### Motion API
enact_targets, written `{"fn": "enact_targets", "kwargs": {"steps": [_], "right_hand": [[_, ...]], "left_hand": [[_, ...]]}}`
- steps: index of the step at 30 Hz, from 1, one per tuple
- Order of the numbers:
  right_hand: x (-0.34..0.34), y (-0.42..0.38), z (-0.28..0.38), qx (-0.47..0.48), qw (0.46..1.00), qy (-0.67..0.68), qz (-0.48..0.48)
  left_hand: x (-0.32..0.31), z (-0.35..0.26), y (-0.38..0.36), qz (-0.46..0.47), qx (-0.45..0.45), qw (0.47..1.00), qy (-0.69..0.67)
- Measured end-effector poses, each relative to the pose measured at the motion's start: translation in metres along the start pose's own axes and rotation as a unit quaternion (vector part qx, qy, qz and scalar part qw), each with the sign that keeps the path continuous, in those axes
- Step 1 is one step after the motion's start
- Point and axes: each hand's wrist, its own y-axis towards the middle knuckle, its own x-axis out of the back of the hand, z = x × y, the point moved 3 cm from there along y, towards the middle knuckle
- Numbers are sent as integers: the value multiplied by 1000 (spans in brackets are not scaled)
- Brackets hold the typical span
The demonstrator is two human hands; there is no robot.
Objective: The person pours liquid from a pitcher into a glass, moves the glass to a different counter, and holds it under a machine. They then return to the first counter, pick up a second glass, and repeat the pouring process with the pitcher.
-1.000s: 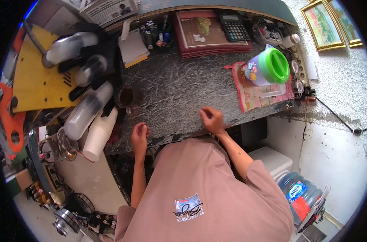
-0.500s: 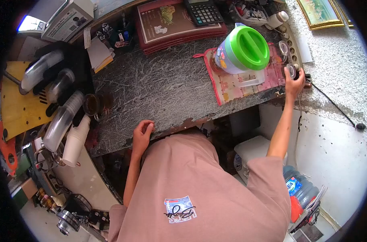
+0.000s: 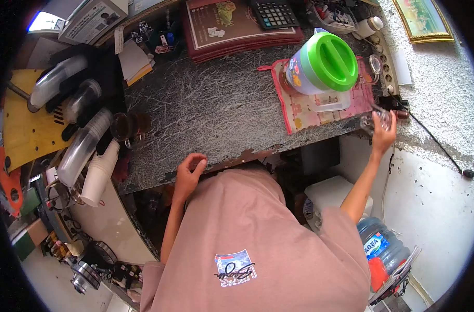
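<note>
At the right end of the counter, my right hand (image 3: 383, 137) is closed on a small clear glass (image 3: 369, 124), tipped on its side by the counter's front edge. The glass is partly blurred and covered by the fingers. My left hand (image 3: 189, 176) hovers by the front edge with loosely curled fingers, thumb apart, holding nothing. A pitcher (image 3: 317, 65) with a green lid stands on a patterned pink cloth (image 3: 299, 112). Another clear glass (image 3: 375, 63) is upright behind my right hand. A clear plastic piece (image 3: 330, 102) lies in front of the pitcher.
A power strip (image 3: 385, 67) and black cable (image 3: 432, 135) run along the right wall. A calculator (image 3: 274, 14) lies on brown menus (image 3: 242, 44) at the back. Stacked cups (image 3: 100, 174) and a dark-filled glass mug (image 3: 123, 127) are on the left. A water bottle (image 3: 382, 244) sits below right.
My right hand has lifted the glass from beside the power strip and drawn it towards me, tipping it over. My left hand has hardly moved. The view has shifted slightly.
</note>
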Motion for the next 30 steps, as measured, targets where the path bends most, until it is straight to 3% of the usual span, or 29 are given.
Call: {"fn": "enact_targets", "kwargs": {"steps": [2, 4, 6, 9, 11, 12, 13, 18, 19, 21, 24, 25, 26, 28, 30], "right_hand": [[14, -39, 4, -100, 985, 137, 21], [23, -83, 20, -247, 932, 263, 38], [13, -133, -16, -367, 794, 476, 95], [-31, -199, 41, -456, 648, 595, 135], [-65, -234, 72, -507, 531, 656, 175], [-82, -249, 95, -525, 466, 684, 198], [-97, -259, 113, -527, 464, 683, 202], [-170, -300, 205, -597, 352, 630, 350], [-183, -306, 217, -596, 351, 629, 353], [-205, -320, 239, -594, 280, 615, 435], [-227, -324, 271, -583, 278, 590, 484], [-235, -323, 273, -542, 326, 575, 518], [-234, -321, 274, -542, 326, 572, 522], [-228, -306, 265, -435, 554, 373, 604], [-205, -277, 260, -305, 752, 318, 490]], "left_hand": [[0, -5, 4, 11, -10, 1000, 4], [-3, -15, 10, 48, -12, 998, 26], [-4, -22, 18, 54, -49, 996, 52], [-8, -36, 23, 92, -96, 988, 74], [-12, -53, 22, 180, -108, 976, 66], [-12, -61, 21, 174, -106, 977, 67], [-14, -72, 19, 177, -124, 974, 66], [-8, -92, 16, 172, -211, 961, 41], [-3, -95, 15, 139, -230, 963, 11], [5, -93, 16, 102, -246, 964, -22], [25, -79, 27, 4, -235, 972, 5], [31, -76, 30, -26, -211, 977, 13], [38, -72, 34, -54, -186, 981, 20], [46, -74, 40, -66, -197, 978, 20], [50, -79, 46, -62, -197, 978, 35]]}}
